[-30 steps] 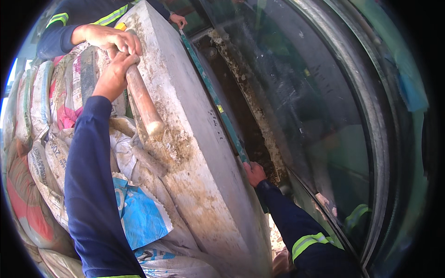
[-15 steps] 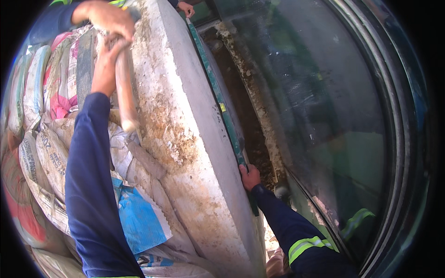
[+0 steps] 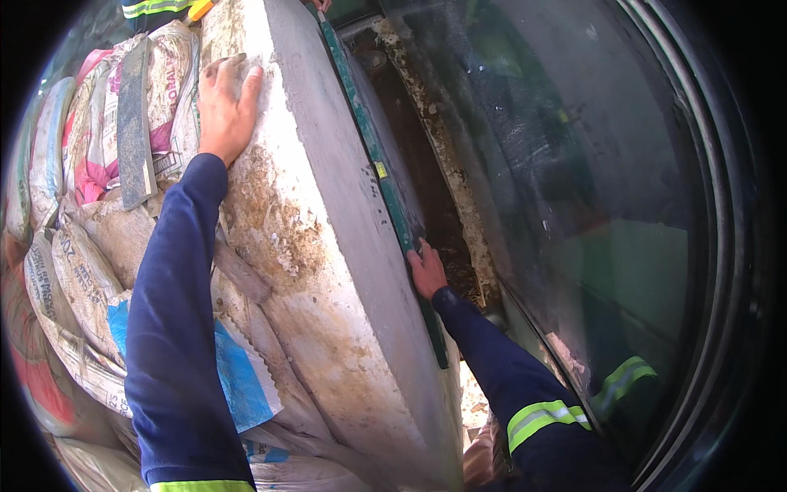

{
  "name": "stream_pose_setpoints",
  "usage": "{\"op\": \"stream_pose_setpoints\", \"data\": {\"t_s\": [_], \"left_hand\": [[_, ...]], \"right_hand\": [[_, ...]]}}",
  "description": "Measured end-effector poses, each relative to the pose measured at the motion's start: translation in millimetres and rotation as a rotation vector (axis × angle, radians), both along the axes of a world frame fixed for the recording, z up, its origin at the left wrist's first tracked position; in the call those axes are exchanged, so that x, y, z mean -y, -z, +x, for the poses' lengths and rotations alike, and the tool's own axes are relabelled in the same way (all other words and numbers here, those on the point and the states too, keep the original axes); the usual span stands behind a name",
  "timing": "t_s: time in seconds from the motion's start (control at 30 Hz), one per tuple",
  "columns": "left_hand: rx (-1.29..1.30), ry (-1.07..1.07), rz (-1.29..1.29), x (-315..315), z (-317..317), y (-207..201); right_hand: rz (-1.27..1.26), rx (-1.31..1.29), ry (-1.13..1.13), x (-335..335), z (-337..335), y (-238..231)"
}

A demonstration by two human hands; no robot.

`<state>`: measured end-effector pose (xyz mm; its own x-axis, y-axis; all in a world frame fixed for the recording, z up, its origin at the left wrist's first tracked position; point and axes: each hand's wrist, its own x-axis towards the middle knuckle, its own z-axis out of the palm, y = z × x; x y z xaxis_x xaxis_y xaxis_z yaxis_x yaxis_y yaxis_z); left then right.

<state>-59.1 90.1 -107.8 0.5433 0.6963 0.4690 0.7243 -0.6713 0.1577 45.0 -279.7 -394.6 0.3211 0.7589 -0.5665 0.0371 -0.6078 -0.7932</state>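
Note:
My left hand (image 3: 227, 111) lies with fingers spread on the rough, dirt-stained face of a pale concrete wall (image 3: 344, 328), holding nothing. Along the wall's smooth grey top edge runs a long green spirit level (image 3: 361, 115) with a yellow vial window. My right hand (image 3: 427, 270) is at the level's nearer part, its fingers bent against the side by the gap. At the level's far end, a co-worker's fingers (image 3: 322, 5) just show at the upper rim.
Stacked dirty sacks (image 3: 90, 271) fill the left, with a dark flat board (image 3: 135, 123) across them. Right of the wall is a narrow dark gap (image 3: 418, 156), then a large glass pane (image 3: 574, 164) in a metal frame. A co-worker's reflective-striped sleeve (image 3: 156, 8) shows at top left.
My left hand has let go of a wooden handle that a co-worker's hand also touched; that handle is out of view. My right hand has shifted slightly up the picture along the level.

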Motion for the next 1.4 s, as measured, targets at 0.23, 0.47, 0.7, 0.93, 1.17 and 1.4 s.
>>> {"op": "stream_pose_setpoints", "data": {"t_s": [0.23,0.47,0.7,0.93,1.17,1.4], "left_hand": [[-0.086,-0.073,-0.004,5,1,0],[-0.083,-0.089,-0.002,10,0,-6],[-0.06,-0.099,0.035,5,-1,5],[-0.048,-0.104,0.04,3,-4,4],[-0.048,-0.097,0.079,5,0,6],[-0.062,-0.125,0.024,8,3,1]], "right_hand": [[-0.175,0.043,0.034,-21,-1,7],[0.022,-0.038,0.12,-5,-10,0],[0.038,-0.013,0.167,33,-18,34],[0.084,-0.066,0.138,41,-24,35],[-0.012,0.107,-0.006,24,-18,13],[-0.004,0.119,-0.017,23,-13,22]]}}
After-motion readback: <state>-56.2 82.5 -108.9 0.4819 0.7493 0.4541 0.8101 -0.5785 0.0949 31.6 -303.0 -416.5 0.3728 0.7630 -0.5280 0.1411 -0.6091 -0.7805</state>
